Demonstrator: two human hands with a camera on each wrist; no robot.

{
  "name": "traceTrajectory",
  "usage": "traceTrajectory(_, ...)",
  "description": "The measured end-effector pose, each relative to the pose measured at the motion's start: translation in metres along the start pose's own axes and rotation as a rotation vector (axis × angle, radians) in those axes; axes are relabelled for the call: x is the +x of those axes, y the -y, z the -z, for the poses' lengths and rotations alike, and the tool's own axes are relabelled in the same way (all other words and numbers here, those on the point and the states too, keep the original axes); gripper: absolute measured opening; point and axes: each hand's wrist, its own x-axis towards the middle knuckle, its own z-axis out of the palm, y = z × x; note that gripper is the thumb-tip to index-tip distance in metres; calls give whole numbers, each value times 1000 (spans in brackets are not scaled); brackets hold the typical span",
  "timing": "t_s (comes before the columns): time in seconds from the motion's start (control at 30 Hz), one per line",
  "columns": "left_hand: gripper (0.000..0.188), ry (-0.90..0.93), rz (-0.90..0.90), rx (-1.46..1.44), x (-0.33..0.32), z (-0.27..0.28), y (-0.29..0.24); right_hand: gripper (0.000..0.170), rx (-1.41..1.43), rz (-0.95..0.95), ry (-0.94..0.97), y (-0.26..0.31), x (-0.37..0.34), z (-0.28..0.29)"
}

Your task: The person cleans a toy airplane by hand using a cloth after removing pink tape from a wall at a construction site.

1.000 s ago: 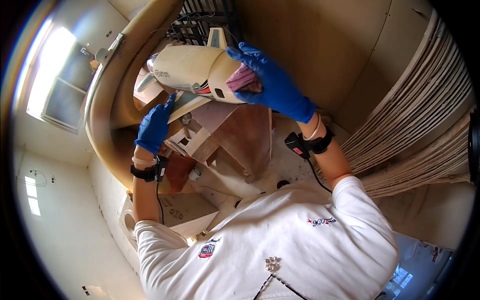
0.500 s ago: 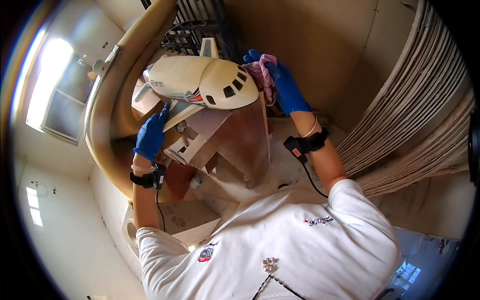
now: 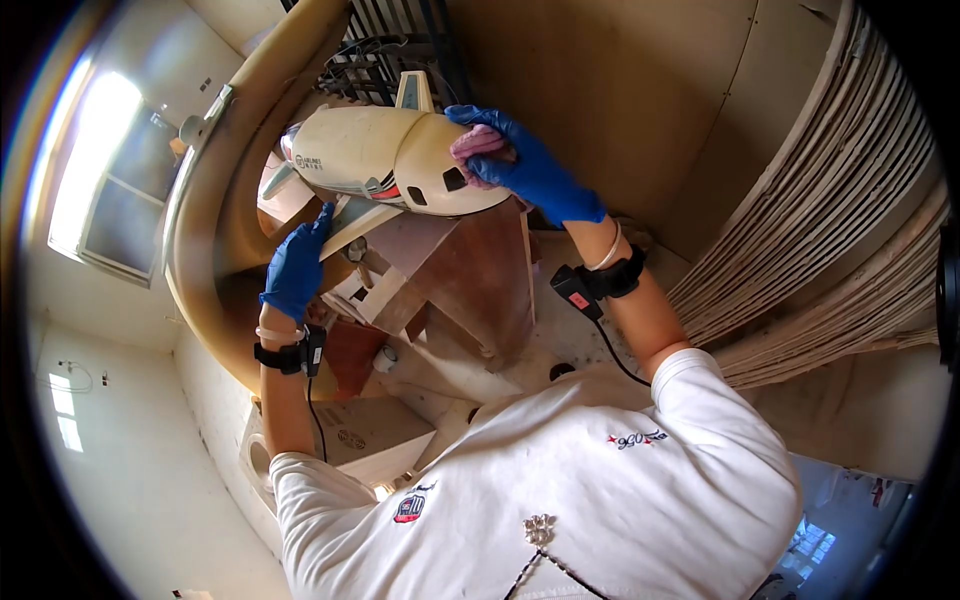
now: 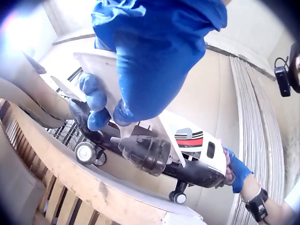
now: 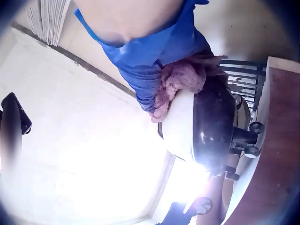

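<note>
Model airplane (image 3: 365, 152), one. Against its nose (image 3: 478, 200): pink cloth (image 3: 477, 150), bunched in fingers of right hand (image 3: 540, 172). At its wing (image 3: 362, 222): left hand (image 3: 296, 268), wing edge gripped between fingers.

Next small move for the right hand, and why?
I'd probably slide the pink cloth along the model plane's nose toward the two uncovered dark windows. The right hand already holds the cloth against the nose, and the left hand grips the wing, which should help steady the plane.
</note>
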Motion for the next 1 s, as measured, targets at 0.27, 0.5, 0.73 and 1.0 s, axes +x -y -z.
traceTrajectory(0.27,60,31,27,24,1,-2,3,35,-29,-143,98,18,3,32)
traceTrajectory(0.5,61,31,29,28,0,6,-8,41,-191,24,-65,11,0,-6)
traceTrajectory(0.73,63,-4,-15,-27,-1,-5,8,49,-17,-171,68,18,-9,13)
traceTrajectory(1.0,64,20,9,-9,2,8,-7,51,-220,-64,-30,24,-10,2)
